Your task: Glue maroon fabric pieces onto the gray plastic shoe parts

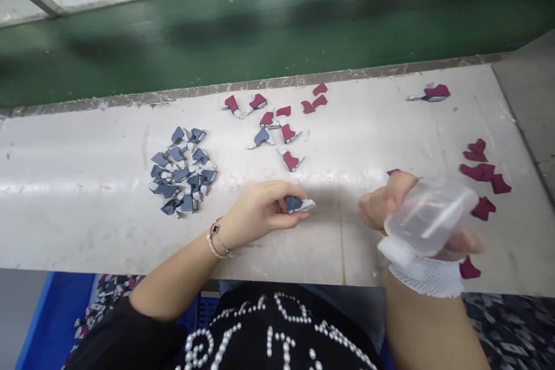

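Note:
Between the thumb and fingers of my left hand is a small blue-grey and white plastic part. My right hand, partly blurred, is wrapped round a translucent squeeze bottle tilted with its white cap toward me. Left of my left hand lies a cluster of blue-grey and white parts. Beyond the hands are several similar parts with dark red pieces on them, such as one red-topped part. Loose dark red pieces lie right of the bottle.
The white worktable runs across, with a green conveyor belt behind it. Below its left front edge stands a blue bin of mixed parts. More dark parts lie below the right edge. Another red-topped part lies far right.

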Demonstrator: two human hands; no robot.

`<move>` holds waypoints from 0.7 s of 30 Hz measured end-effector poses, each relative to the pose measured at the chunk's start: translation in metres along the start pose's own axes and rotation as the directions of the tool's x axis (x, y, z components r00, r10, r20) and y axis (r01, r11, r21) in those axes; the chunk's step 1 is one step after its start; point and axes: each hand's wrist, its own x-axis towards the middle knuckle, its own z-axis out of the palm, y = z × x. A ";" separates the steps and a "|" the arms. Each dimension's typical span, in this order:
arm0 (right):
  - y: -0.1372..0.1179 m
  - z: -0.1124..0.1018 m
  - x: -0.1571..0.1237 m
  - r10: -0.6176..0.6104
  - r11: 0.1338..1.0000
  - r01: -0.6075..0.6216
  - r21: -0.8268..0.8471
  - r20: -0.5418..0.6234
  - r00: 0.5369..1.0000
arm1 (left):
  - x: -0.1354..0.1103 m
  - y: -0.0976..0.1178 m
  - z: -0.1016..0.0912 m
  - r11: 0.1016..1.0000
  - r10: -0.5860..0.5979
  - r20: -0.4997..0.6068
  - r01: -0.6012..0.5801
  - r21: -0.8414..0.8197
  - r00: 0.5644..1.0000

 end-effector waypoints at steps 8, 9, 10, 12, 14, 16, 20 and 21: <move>0.011 0.004 -0.004 0.100 0.995 -0.101 0.014 0.025 0.995 | -0.011 -0.021 0.013 0.987 -0.041 0.170 0.067 -0.148 0.985; 0.009 0.005 -0.004 0.114 0.993 -0.114 -0.005 0.030 0.993 | -0.011 -0.021 0.013 0.983 -0.055 0.167 0.083 -0.164 0.984; 0.006 0.006 -0.004 0.132 0.991 -0.131 -0.037 0.021 0.991 | -0.011 -0.020 0.013 0.978 -0.074 0.158 0.103 -0.179 0.985; -0.002 0.014 -0.004 0.179 0.969 -0.181 -0.167 -0.029 0.983 | -0.011 -0.017 0.013 0.965 -0.131 0.157 0.162 -0.205 0.979; -0.010 0.025 -0.004 0.170 0.915 -0.197 -0.352 -0.105 0.980 | -0.010 -0.016 0.012 0.949 -0.184 0.180 0.223 -0.224 0.966; -0.016 0.038 -0.004 0.110 0.850 -0.182 -0.494 -0.171 0.979 | -0.010 -0.015 0.012 0.927 -0.223 0.206 0.272 -0.256 0.953; -0.017 0.053 -0.002 0.076 0.838 -0.207 -0.505 -0.269 0.960 | -0.011 -0.015 0.013 0.924 -0.232 0.199 0.280 -0.259 0.952; -0.016 0.054 -0.002 0.081 0.839 -0.222 -0.496 -0.290 0.954 | -0.011 -0.015 0.013 0.935 -0.225 0.194 0.268 -0.232 0.955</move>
